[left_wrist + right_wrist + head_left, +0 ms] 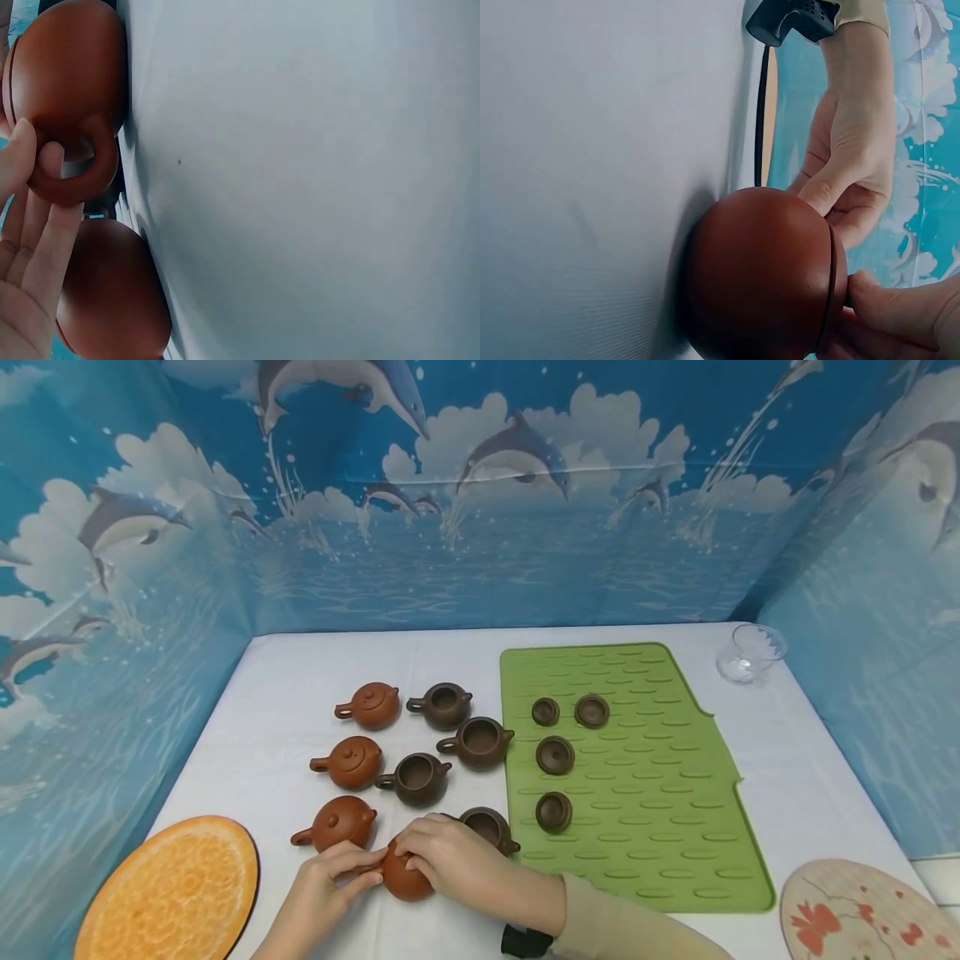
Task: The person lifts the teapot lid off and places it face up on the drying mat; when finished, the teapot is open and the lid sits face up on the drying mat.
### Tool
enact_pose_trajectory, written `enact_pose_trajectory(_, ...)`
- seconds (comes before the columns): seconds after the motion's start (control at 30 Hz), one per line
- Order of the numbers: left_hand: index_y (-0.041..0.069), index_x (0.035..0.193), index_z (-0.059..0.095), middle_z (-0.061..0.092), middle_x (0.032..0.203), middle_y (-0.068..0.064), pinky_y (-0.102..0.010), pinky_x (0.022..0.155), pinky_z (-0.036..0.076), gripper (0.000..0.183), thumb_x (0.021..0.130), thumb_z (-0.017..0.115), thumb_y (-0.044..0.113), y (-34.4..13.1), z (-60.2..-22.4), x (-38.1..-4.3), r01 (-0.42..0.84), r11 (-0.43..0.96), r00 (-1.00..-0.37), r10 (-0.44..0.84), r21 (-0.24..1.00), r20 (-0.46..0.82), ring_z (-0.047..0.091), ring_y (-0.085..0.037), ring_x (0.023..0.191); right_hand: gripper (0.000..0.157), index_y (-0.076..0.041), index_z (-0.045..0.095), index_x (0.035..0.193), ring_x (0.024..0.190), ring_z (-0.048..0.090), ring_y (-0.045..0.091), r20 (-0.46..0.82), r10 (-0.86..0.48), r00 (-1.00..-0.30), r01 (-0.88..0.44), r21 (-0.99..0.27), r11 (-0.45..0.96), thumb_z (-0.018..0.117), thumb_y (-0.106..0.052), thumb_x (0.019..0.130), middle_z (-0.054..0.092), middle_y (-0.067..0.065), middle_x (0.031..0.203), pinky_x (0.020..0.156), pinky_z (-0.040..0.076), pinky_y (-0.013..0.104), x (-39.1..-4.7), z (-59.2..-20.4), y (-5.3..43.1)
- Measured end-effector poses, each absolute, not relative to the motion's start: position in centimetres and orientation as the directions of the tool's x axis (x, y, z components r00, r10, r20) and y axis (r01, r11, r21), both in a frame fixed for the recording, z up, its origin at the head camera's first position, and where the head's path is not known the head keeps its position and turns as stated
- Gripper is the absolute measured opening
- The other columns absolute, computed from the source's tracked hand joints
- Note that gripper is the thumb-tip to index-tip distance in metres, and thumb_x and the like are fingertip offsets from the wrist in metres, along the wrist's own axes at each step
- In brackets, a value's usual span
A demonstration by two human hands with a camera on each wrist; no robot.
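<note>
1. Sleeve cloth (637, 927), pale tan, covers the right arm, and a black thing (525, 941) is by the wrist. At the near left is a round orange mat (165, 893). At the near right is a round mat with red flowers (862, 914).

2. Left hand (322, 889) pinches the handle (105, 161) of a red-brown teapot (408, 878). The thumb and a finger are close together there.

3. Right hand (457, 860) holds the lid (839, 274) by its top with thumb and fingers. The lid sits on this pot, and the pot sits on the white surface (285, 672).

4. Just behind, to the left, is a second red-brown teapot (339, 825). To the right is a dark brown pot (487, 828), partly hidden by the right hand.

5. Farther back, a third red-brown teapot (351, 762) and a fourth red-brown teapot (372, 706) go up in a row. Three more dark pots (420, 781) stand beside them, tops open, spouts to the right.

6. On the right is a green mat (637, 777) with four small dark round lids (555, 755) on it.

7. In the far right corner stands a clear glass (750, 652). Behind everything hangs a blue cloth (487, 577) with dolphins.
</note>
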State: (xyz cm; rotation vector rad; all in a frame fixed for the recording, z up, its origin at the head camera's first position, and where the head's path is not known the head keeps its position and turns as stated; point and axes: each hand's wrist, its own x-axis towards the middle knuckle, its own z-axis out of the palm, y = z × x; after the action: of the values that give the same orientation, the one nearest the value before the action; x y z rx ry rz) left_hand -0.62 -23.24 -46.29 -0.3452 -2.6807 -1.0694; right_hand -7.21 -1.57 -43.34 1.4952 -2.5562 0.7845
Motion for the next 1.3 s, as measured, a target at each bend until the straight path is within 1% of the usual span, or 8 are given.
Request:
enact_pose_trajectory(0.2,0.015,0.096,0.080,0.069,0.085,0.014,-0.007,0.072,0.049,0.032,0.066,0.086,0.004,-23.4,-46.6,-0.9,0.323,0.683,-0.938,0.137,0.655,0.319,0.063,0.002,0.078,0.010,-0.014,0.070,0.101,0.102,0.064,0.008,0.283,-0.788,-0.546,-0.802,-0.448,0.395,0.067,-0.011,0.092,0.069,-0.006,0.105,0.093,0.049,0.018,-7.4,-43.2,-1.5)
enact_pose_trajectory(0.33,0.014,0.095,0.080,0.069,0.084,0.014,-0.009,0.070,0.050,0.032,0.066,0.086,0.004,-23.3,-46.5,-0.8,0.314,0.681,-0.941,0.131,0.661,0.313,0.063,0.002,0.078,0.011,-0.013,0.070,0.104,0.108,0.064,0.009,0.252,-0.756,-0.604,-0.710,-0.601,0.367,0.065,-0.016,0.095,0.070,-0.004,0.111,0.095,0.050,0.021,-7.5,-42.3,-0.5)
enact_pose_trajectory(0.5,0.015,0.095,0.080,0.068,0.083,0.016,-0.008,0.070,0.049,0.034,0.065,0.087,0.002,-23.3,-46.4,-0.8,0.297,0.691,-0.945,0.115,0.659,0.305,0.062,0.003,0.077,0.016,-0.011,0.072,0.106,0.106,0.068,0.013,0.170,-0.653,-0.738,-0.407,-0.884,0.229,0.068,-0.017,0.093,0.072,0.002,0.114,0.090,0.054,0.021,-8.4,-41.1,2.1)
enact_pose_trajectory(0.63,0.016,0.094,0.081,0.068,0.083,0.018,-0.008,0.070,0.049,0.035,0.064,0.087,0.000,-23.3,-46.2,-0.7,0.272,0.696,-0.953,0.099,0.665,0.287,0.061,0.004,0.076,0.020,-0.008,0.069,0.112,0.104,0.069,0.014,0.028,-0.526,-0.850,-0.139,-0.975,0.171,0.067,-0.013,0.093,0.070,0.008,0.119,0.088,0.056,0.024,-9.9,-40.4,5.7)
enact_pose_trajectory(0.83,0.017,0.095,0.081,0.067,0.083,0.019,-0.012,0.069,0.051,0.034,0.065,0.086,0.001,-23.3,-46.1,-0.6,0.237,0.704,-0.966,0.095,0.670,0.242,0.061,0.004,0.077,0.023,-0.001,0.061,0.120,0.099,0.066,0.007,-0.131,-0.374,-0.918,0.160,-0.986,-0.047,0.058,-0.011,0.098,0.068,0.001,0.113,0.089,0.055,0.021,-12.6,-40.9,12.0)
enact_pose_trajectory(0.93,0.017,0.096,0.081,0.066,0.084,0.020,-0.014,0.069,0.053,0.033,0.067,0.085,0.001,-23.3,-46.2,-0.7,0.221,0.707,-0.971,0.097,0.672,0.218,0.061,0.005,0.078,0.019,-0.008,0.062,0.117,0.101,0.067,0.008,-0.139,-0.405,-0.904,0.266,-0.924,-0.276,0.051,-0.007,0.102,0.067,-0.002,0.111,0.092,0.053,0.020,-13.6,-41.9,14.8)
enact_pose_trajectory(1.07,0.016,0.097,0.080,0.066,0.084,0.019,-0.013,0.070,0.053,0.033,0.068,0.085,0.001,-23.4,-46.3,-0.7,0.225,0.704,-0.971,0.105,0.673,0.215,0.061,0.005,0.078,0.032,-0.011,0.064,0.120,0.110,0.067,0.014,-0.078,-0.488,-0.869,0.357,-0.781,-0.512,0.036,-0.002,0.106,0.065,0.004,0.119,0.098,0.050,0.024,-14.6,-43.8,17.8)
enact_pose_trajectory(1.3,0.015,0.097,0.080,0.066,0.084,0.019,-0.009,0.070,0.050,0.034,0.067,0.085,0.000,-23.4,-46.4,-0.7,0.240,0.700,-0.967,0.112,0.672,0.229,0.060,0.005,0.078,0.030,-0.007,0.058,0.123,0.108,0.068,0.019,-0.117,-0.464,-0.878,0.394,-0.726,-0.564,0.034,-0.015,0.108,0.067,0.008,0.117,0.098,0.051,0.028,-15.5,-45.5,20.8)
